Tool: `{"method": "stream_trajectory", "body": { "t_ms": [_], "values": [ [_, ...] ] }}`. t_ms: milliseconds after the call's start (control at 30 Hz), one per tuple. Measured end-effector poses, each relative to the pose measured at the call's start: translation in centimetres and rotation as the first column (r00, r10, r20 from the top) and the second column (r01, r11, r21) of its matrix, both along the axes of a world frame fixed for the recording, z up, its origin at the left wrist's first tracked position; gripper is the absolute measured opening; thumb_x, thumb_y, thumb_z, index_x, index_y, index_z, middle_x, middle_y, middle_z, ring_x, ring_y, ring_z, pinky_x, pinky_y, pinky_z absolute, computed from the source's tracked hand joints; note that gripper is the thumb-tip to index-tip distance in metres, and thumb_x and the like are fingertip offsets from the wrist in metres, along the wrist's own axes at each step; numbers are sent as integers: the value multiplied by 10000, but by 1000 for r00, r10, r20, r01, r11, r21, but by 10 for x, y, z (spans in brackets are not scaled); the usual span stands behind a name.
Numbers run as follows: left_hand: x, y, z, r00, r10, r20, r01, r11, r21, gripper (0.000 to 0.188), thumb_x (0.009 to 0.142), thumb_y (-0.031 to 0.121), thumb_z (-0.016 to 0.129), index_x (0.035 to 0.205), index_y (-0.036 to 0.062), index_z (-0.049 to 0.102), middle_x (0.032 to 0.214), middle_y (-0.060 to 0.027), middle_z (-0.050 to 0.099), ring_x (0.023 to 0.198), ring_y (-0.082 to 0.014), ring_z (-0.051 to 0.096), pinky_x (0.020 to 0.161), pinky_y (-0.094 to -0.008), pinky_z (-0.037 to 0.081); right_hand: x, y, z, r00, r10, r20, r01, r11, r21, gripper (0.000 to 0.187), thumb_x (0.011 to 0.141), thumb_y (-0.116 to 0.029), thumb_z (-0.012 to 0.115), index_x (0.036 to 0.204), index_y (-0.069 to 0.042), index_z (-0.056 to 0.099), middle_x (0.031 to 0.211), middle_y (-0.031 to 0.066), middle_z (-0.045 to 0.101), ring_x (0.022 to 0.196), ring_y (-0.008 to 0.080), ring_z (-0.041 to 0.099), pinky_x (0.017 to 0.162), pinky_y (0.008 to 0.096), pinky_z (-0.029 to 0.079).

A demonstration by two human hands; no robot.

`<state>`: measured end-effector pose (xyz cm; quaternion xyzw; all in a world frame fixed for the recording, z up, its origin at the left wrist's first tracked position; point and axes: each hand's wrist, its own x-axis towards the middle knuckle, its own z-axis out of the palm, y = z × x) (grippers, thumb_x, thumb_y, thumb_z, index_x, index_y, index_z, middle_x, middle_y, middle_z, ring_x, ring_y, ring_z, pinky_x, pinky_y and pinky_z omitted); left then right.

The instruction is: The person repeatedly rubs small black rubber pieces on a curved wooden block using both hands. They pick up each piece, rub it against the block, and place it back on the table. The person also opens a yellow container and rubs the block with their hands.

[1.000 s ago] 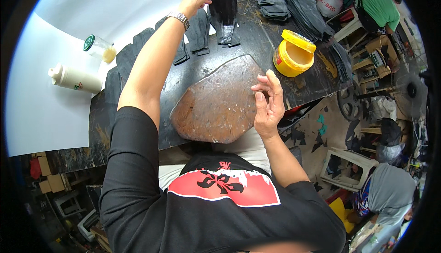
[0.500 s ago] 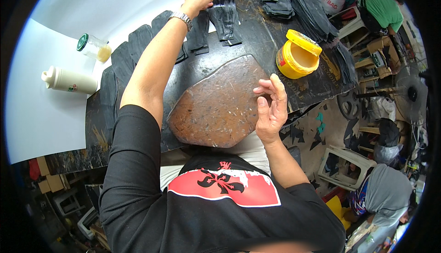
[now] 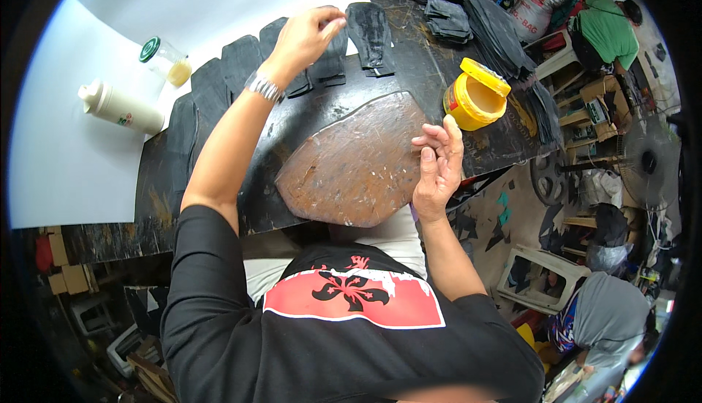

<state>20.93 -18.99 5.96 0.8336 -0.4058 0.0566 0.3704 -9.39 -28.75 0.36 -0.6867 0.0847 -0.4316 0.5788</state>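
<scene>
My left hand (image 3: 308, 40) hangs over the row of black leather-like pieces, fingers loosely bent and nothing visible in them. Just right of its fingertips lies a flat black piece (image 3: 370, 36), wider at the far end, with a shinier surface than several similar black pieces (image 3: 242, 62) fanned out to the left. My right hand (image 3: 437, 172) is held up beside the right edge of a brown, scuffed board (image 3: 351, 162), its fingers half curled and the thumb apart, holding nothing. The board rests between the table edge and my lap.
A yellow tub (image 3: 468, 103) with its lid tilted open stands at the right. Stacked black strips (image 3: 486, 26) lie at the far right. A green-lidded jar (image 3: 165, 60) and a cream bottle (image 3: 122, 109) stand at the left on white sheeting. A stool (image 3: 542, 277) is beside the table.
My left hand has come away from the shiny black piece, moving nearer to me, and the piece lies flat on the table. The right hand has barely moved. The view has shifted slightly.
</scene>
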Motion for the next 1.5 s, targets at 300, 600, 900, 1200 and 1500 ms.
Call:
{"method": "stream_trajectory", "body": {
  "t_ms": [300, 600, 900, 1200, 1500],
  "values": [
    [-159, 174, -31, 989, -17, -148, 5, 996, -84, 148, 832, 249, 777, 844, 102, 763, 835, -36, 730, 761, -194, 640, 849, -319, 444, 6, 1, 6, 995, -7, -102, 4, 1000, -29, 595, 989, -9, 535, 1529, -57, 289, 1205, 113, 580, 1041, 152, 578, 925, 298, 487],
    [-216, 239, -64, 922, 373, 100, -373, 928, -23, 327, 903, 335, 687, 1157, 130, 708, 1389, -117, 563, 1319, -313, 490, 1117, -541, 299, 28, -3, 3, 688, -493, -533, -378, 384, -842, 749, 978, -576, 478, 1594, -231, 229, 1631, 136, 248, 1513, 353, 182, 1170, 651, 100],
    [-213, 227, -77, 938, 262, 228, -330, 878, 346, 789, 933, 654, 473, 1510, 123, 390, 1572, -184, 347, 1477, -368, 272, 1168, -634, 165, 33, -4, 3, 628, -455, -632, -476, 418, -774, 727, 973, -625, 419, 1590, -290, 234, 1642, 133, 222, 1523, 350, 155, 1163, 672, 93],
    [-219, 209, -75, 920, 275, 279, -373, 833, 409, 655, 989, 498, 477, 1536, 157, 357, 1579, -252, 301, 1478, -440, 233, 1177, -626, 135, 20, 35, 7, 692, -321, -646, -533, 376, -758, 829, 903, -683, 504, 1581, -274, 261, 1593, 332, 169, 1497, 483, 121, 1160, 671, 68],
    [-235, 194, -59, 998, 48, 44, -52, 996, 72, 1006, 770, 449, 770, 1541, 29, 279, 1567, -229, 332, 1460, -349, 317, 1195, -488, 235, 69, -9, 7, 640, -384, -665, -448, 517, -729, 809, 948, -697, 400, 1602, -283, 163, 1629, 237, 176, 1522, 403, 112, 1162, 674, 33]
  ]
}}
